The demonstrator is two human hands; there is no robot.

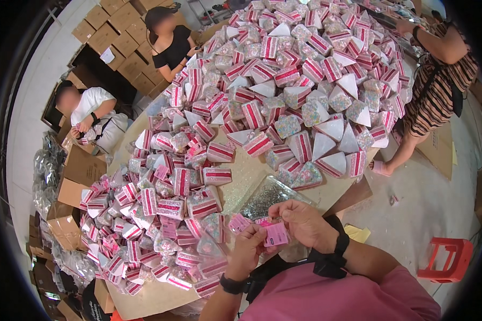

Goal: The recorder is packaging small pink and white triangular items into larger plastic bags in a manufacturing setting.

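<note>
In front of my chest, my left hand pinches a pink card tag between thumb and fingers. My right hand is closed just above it, thumb against forefinger at the tag's upper edge; whatever lies between those fingertips is too small to make out. More pink tags show beside my left fingers. Left of my hands lies a heap of cake-slice-shaped pieces, white and pink with glittery sides, some with pink tags among them. A clear, shiny plastic tray or sheet rests on the table beyond my hands.
A larger pile of similar cake slices covers the far part of the table. Two people sit at the left, and another person in stripes stands at the right. Cardboard boxes line the left side; a red plastic stool stands right.
</note>
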